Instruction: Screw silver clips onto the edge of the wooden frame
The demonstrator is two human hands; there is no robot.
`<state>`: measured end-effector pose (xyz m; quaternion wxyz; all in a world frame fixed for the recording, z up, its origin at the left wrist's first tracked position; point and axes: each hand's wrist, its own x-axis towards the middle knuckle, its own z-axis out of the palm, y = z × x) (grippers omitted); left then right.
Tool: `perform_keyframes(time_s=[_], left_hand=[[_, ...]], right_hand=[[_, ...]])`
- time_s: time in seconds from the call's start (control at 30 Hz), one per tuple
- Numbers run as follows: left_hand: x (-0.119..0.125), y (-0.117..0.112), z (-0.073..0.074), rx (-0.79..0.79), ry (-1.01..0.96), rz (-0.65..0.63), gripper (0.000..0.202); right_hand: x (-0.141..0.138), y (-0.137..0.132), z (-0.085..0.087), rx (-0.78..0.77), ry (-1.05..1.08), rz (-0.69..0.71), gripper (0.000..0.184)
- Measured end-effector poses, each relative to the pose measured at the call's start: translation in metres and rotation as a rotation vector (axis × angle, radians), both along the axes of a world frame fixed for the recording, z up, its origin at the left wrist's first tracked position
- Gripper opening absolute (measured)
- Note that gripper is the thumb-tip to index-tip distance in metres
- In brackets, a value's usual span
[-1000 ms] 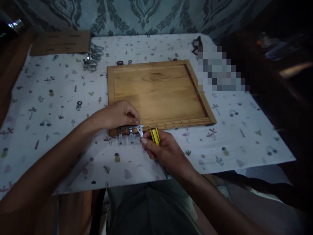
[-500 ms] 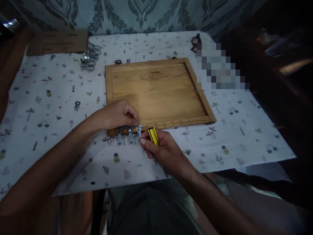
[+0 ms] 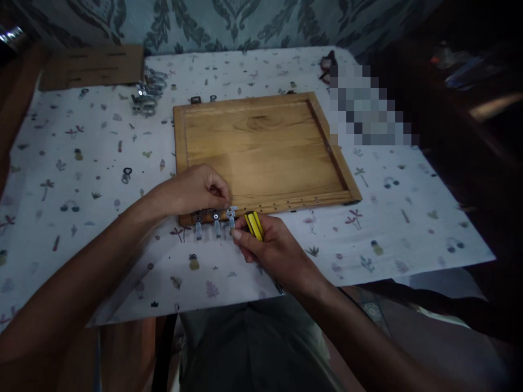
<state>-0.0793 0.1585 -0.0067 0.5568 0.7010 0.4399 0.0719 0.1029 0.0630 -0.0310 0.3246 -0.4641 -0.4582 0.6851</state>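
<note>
A wooden framed board [image 3: 261, 147] lies flat on a patterned tablecloth. Three small metal brackets [image 3: 215, 221] hang off its near edge at the left. My left hand [image 3: 192, 190] rests on that edge with fingers pinched together above the rightmost bracket [image 3: 231, 216]; what they pinch is hidden. My right hand [image 3: 272, 247] is closed around a yellow-handled screwdriver [image 3: 254, 225], and its thumb and finger touch the rightmost bracket from below.
A pile of loose metal brackets [image 3: 147, 93] lies at the back left, beside a brown cardboard sheet [image 3: 92, 66]. A single small metal piece [image 3: 126, 175] sits left of the board. A row of small holes runs along the board's near edge [image 3: 294, 203].
The view has shifted slightly, so everything sits a little higher in frame. Both hands stay at the rightmost bracket with hardly any movement.
</note>
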Motion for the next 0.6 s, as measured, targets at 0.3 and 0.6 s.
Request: perform_keyframes(time_s=[0.3,0.6], left_hand=[[-0.0003,0.0002,0.0020,-0.006,-0.040,-0.036,0.009],[-0.0001,-0.0008,0.0029,0.009,0.004,-0.028,0.008]], right_hand=[[0.0000,-0.0005,0.0004,-0.005,0.003,-0.003,0.018],[0.0004,0.0002,0.0011,-0.011,-0.018,-0.005,0.019]])
